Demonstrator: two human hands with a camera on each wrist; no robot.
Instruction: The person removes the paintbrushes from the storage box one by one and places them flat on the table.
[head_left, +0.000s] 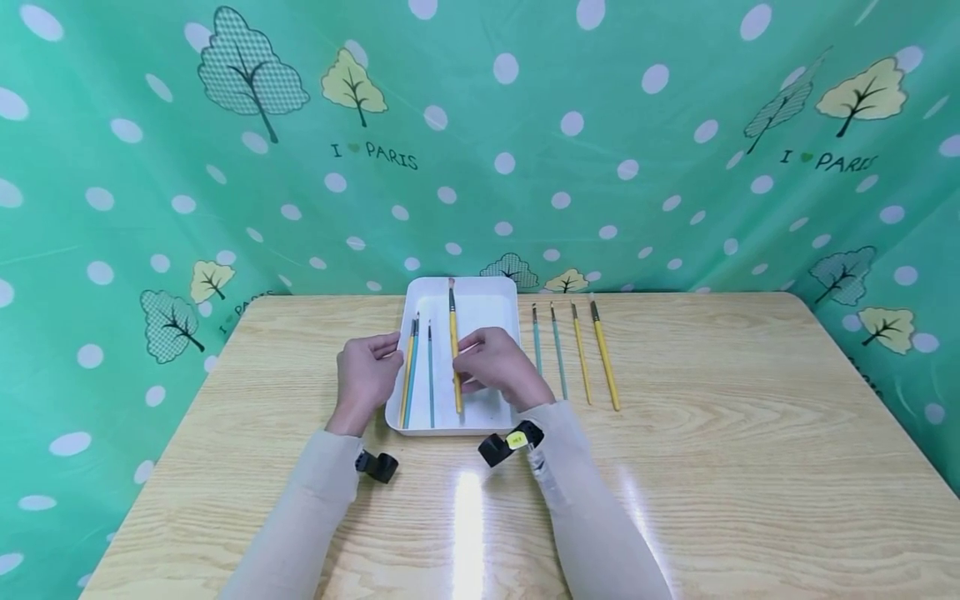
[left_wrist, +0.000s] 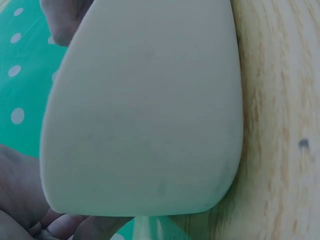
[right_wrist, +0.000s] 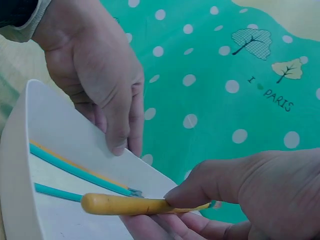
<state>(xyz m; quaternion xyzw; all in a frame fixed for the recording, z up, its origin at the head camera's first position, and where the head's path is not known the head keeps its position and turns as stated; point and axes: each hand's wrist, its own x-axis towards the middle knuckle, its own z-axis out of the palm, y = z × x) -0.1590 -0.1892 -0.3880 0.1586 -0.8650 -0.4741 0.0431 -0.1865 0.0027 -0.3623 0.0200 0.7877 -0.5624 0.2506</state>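
Note:
A yellow-handled paintbrush [head_left: 453,321] is pinched between the thumb and fingers of my right hand [head_left: 497,362], bristles toward the back, over the white tray [head_left: 486,307]. In the right wrist view the brush's rounded yellow end [right_wrist: 115,204] points toward the tray's near side. My left hand [head_left: 366,373] grips the tray's left wall, thumb [right_wrist: 117,137] over the rim and fingers outside. Inside the tray, along its left side, lie a yellow brush [head_left: 407,379], a teal brush [head_left: 413,367] right beside it and a thinner teal brush [head_left: 431,375] a little apart.
Right of the tray, two teal brushes [head_left: 558,354] and two yellow brushes [head_left: 604,358] lie in a row on the wooden table [head_left: 750,433]. A green dotted curtain [head_left: 465,125] hangs behind the table's back edge. The left wrist view shows mostly the tray's outer wall [left_wrist: 145,115].

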